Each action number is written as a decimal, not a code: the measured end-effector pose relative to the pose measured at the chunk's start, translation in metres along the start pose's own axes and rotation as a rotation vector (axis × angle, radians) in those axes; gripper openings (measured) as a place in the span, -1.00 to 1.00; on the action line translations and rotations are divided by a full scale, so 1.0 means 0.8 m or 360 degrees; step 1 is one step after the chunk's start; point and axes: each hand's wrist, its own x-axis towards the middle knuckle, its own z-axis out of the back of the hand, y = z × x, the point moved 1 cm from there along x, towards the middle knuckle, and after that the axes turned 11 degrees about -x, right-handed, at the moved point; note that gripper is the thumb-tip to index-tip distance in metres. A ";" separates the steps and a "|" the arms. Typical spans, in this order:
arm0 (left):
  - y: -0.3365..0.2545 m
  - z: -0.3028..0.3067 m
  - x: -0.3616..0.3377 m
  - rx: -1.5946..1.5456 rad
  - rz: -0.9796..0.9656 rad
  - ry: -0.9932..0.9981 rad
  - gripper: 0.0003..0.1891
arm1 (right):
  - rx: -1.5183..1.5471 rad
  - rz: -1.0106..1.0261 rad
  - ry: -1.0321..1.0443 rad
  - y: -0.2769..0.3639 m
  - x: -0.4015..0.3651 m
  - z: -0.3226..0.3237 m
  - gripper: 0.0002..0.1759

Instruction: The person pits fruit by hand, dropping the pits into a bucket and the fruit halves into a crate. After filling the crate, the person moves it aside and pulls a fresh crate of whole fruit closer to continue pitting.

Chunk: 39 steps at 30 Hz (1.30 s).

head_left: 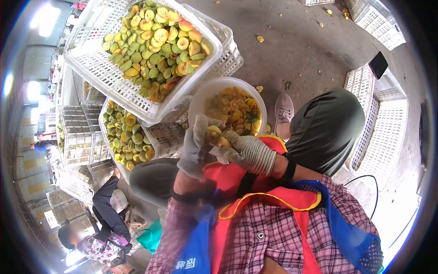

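My left hand (194, 144), in a pale glove, is closed around the left side of a halved yellow-green fruit (213, 135). From the right, my right hand (250, 153), in a striped knitted glove, has its fingers wrapped against the same fruit. Both hands are over my lap, at the near rim of a round white tub (196, 102). Inside that tub lie many yellow-orange fruit pieces (239, 107). Whether either hand holds a tool is hidden by the fingers.
A white crate (86, 64) of halved fruit (159, 45) rests on stacked crates at upper left. Another crate of fruit (125, 132) is below it. White crates (383, 132) and a phone (378, 65) are at right. A person (102, 233) sits at lower left.
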 end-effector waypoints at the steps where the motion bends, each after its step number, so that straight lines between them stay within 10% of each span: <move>1: -0.002 0.000 0.002 0.0611 -0.0625 0.0054 -0.44 | -0.0209 0.0005 0.0010 0.002 0.000 0.001 -0.55; 6: 0.002 -0.018 -0.013 -0.0689 -0.0547 -0.0372 -0.56 | -0.0247 0.0023 -0.0012 0.002 -0.003 -0.005 -0.52; 8: -0.002 -0.019 -0.014 -0.1403 0.0030 -0.0328 -0.66 | -0.0259 0.0050 -0.0018 0.002 -0.002 -0.006 -0.52; 11: 0.033 -0.010 -0.008 0.0034 -0.0661 -0.0496 -0.75 | -0.0329 -0.0015 -0.0041 0.003 -0.002 -0.007 -0.52; 26: 0.021 -0.057 -0.008 -0.1031 -0.0657 -0.0040 -0.62 | 0.0318 -0.0086 0.0002 0.002 -0.007 -0.024 -0.55; 31: 0.029 -0.055 -0.007 -0.0732 -0.0687 -0.0224 -0.51 | -0.0252 0.0997 -0.0386 -0.016 -0.009 -0.027 -0.69; 34: 0.027 -0.063 -0.013 -0.0580 -0.0595 -0.0405 -0.48 | 0.0271 0.0321 -0.0041 -0.024 -0.001 -0.037 -0.67; 37: 0.022 -0.061 -0.013 -0.0371 -0.0657 -0.0440 -0.51 | -0.0573 0.0871 -0.0360 -0.006 -0.011 -0.014 -0.65; 39: 0.018 -0.065 -0.023 -0.0296 -0.0693 -0.0476 -0.55 | -0.0261 0.0808 -0.0241 -0.019 -0.010 -0.024 -0.60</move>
